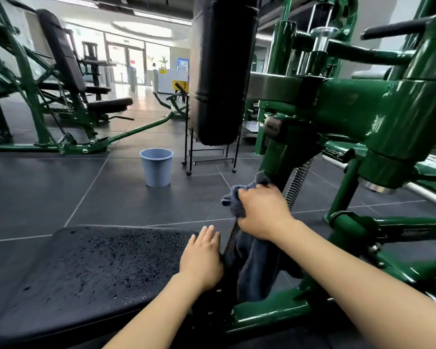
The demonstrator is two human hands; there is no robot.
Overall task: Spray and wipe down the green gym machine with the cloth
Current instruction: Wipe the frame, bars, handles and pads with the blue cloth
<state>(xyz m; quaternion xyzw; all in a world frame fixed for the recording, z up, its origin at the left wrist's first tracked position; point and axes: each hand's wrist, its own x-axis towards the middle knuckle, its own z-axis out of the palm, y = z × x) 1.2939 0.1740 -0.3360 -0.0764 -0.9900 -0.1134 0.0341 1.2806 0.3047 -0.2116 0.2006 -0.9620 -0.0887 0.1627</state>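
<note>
Fills the right half of the view: green gym machine (pixel 342 102), its upper frame cut off by the top and right edges, its lower rails running out past the bottom edge. Hangs upright at centre, a black back pad (pixel 219 69), top cropped away. Lies low at left, a black seat pad (pixel 86 273), speckled with dark wet spots, near corner lost below the frame. Stands behind on the left, a second green machine (pixel 48 96), partly cut off and blurred. Spreads beneath everything, dark tiled floor (pixel 48 192); far doorway washed out by glare, nothing legible there.

Stands on the floor beyond the seat, well apart from both hands, a pale blue bucket (pixel 156 170), contents hidden by its rim. Runs beside the machine's slanted post, a coiled spring (pixel 297 182), lower end concealed behind the right hand.

Drapes down along that post between seat and frame, a grey-blue cloth (pixel 254 263), upper end bunched, lower end falling into shadow. Reaches in from lower right, the right hand (pixel 262 212), fingers curled round the bunched cloth, gripping it against the post; fingertips hidden in the fabric. Rests on the seat pad's right edge, the left hand (pixel 202 258), flat, fingers straight and together, grasping nothing, just beside the hanging cloth.
</note>
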